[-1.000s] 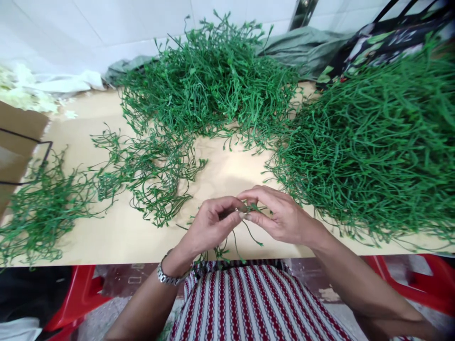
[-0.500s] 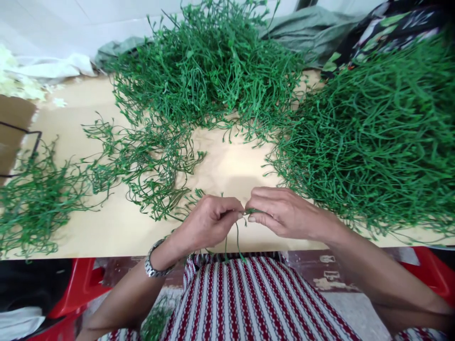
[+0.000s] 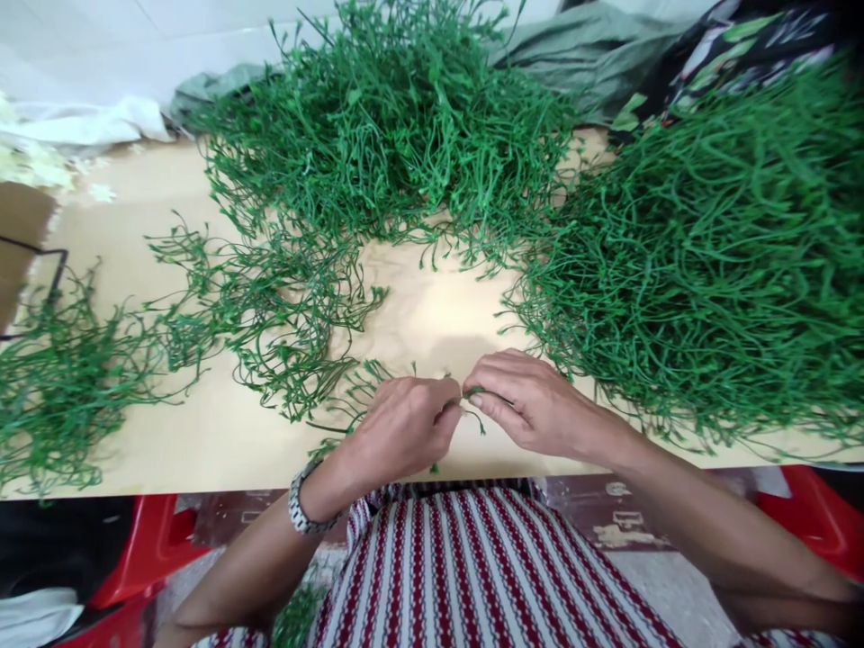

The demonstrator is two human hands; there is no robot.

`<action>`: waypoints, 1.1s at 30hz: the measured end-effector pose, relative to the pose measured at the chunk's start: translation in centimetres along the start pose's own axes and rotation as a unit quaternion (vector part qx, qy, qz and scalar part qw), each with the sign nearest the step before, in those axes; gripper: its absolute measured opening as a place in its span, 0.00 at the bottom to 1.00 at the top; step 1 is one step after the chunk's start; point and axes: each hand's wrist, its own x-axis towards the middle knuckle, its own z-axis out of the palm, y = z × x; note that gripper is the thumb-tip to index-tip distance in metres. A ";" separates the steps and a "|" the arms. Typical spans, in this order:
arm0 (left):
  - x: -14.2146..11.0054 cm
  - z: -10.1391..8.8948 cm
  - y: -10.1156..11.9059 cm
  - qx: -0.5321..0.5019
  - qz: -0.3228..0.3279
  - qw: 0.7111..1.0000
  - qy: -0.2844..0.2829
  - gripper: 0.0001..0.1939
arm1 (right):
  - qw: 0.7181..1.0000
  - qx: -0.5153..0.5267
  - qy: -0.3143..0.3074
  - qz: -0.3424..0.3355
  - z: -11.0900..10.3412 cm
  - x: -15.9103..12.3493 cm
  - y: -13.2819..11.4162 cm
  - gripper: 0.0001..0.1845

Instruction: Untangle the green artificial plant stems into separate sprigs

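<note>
My left hand [image 3: 409, 425], with a metal watch [image 3: 307, 504] on its wrist, is closed in a pinch just above the table's front edge. Its fingertips meet those of my right hand [image 3: 533, 396], also pinched. Between them is a thin green artificial stem [image 3: 481, 421], its tip curving down below the right fingers. The fingers hide most of it, and I cannot tell how many stems are held. Close beside my left hand, loose green stems [image 3: 361, 387] with small budded tips lie on the table.
A big heap of green stems [image 3: 405, 144] stands at the back, another [image 3: 708, 279] at the right. Smaller tangles [image 3: 276, 315] lie left of centre and at the far left [image 3: 74, 387]. A cardboard box [image 3: 23, 243], pale flower pieces [image 3: 101, 193] and red stools [image 3: 145, 549] are at the left.
My left hand has rolled over, so its thumb is now tucked from sight. The stems hanging below it are mostly hidden now. My right hand has shifted slightly, still pinching.
</note>
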 end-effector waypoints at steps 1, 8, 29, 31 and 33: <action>0.0 -0.1 -0.1 -0.029 0.006 1.000 0.004 0.10 | 1.000 0.010 0.004 0.012 0.2 -0.1 0.0 0.08; -1.2 -0.9 -0.5 -0.059 0.094 0.994 0.024 0.10 | 0.999 -0.035 0.017 -0.029 0.2 -1.3 -0.3 0.09; 0.7 -0.2 -0.7 -0.581 -0.046 0.807 0.096 0.05 | 0.959 0.223 0.153 0.085 2.1 1.5 -1.2 0.18; 0.7 0.1 -0.9 -0.608 -0.054 0.783 0.117 0.04 | 0.959 0.233 0.143 0.079 2.1 1.4 -1.2 0.19; 0.8 0.4 -1.0 -0.618 -0.060 0.771 0.144 0.03 | 0.960 0.226 0.147 0.073 2.2 1.3 -1.2 0.19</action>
